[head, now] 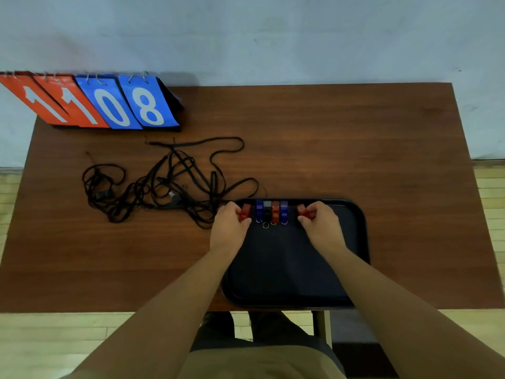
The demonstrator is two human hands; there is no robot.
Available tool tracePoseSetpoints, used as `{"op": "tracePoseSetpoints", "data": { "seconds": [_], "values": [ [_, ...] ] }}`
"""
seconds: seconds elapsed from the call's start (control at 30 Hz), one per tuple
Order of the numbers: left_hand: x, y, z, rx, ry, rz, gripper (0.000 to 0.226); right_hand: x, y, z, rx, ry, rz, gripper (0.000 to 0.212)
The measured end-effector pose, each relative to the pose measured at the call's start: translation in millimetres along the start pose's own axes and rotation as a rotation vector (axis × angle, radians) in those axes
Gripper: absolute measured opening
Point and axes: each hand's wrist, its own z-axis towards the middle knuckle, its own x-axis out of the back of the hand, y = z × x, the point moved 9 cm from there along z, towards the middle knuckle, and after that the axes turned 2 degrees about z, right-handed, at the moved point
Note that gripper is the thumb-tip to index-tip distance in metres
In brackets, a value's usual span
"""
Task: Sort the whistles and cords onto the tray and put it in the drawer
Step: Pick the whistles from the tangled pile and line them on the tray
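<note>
Black tray (363, 242) sits on the wooden desk (355, 132), at its near edge.

Along the tray's far rim stands a row of four whistles (271, 211): blue, black, red, blue, side by side, key rings toward the person.

Left hand (232, 221) is at the tray's far left corner, fingers pinched on a red whistle (245, 212) just left of the row. Right hand (319, 221) is over the tray, to the right of the row, fingers pinched on a second red whistle (303, 210).

Black cords (164, 184) lie in a loose tangle on the desk to the left of the tray, the nearest strands reaching its far left corner.

A flip scoreboard (103, 102) reading 11 and 08 stands well beyond the tray, to the far left.
</note>
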Motion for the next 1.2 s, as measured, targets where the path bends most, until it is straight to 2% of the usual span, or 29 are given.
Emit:
{"op": "tracePoseSetpoints", "data": {
  "seconds": [0.13,0.27,0.53,1.2],
  "values": [
    [-3,-2,6,-0.013,-0.018,0.047,0.03,-3,1,0,0.006,-0.004,0.029,0.026],
    [-8,0,9,-0.032,-0.049,0.071,0.041,-5,2,-4,0.02,0.006,0.029,0.024],
    [-9,3,10,-0.079,-0.036,0.052,0.028,-11,1,0,0.02,0.025,0.073,0.016],
    [-23,21,15,-0.145,-0.054,0.08,0.031,-12,-4,5,0.033,0.038,0.036,0.022]
  ]
}}
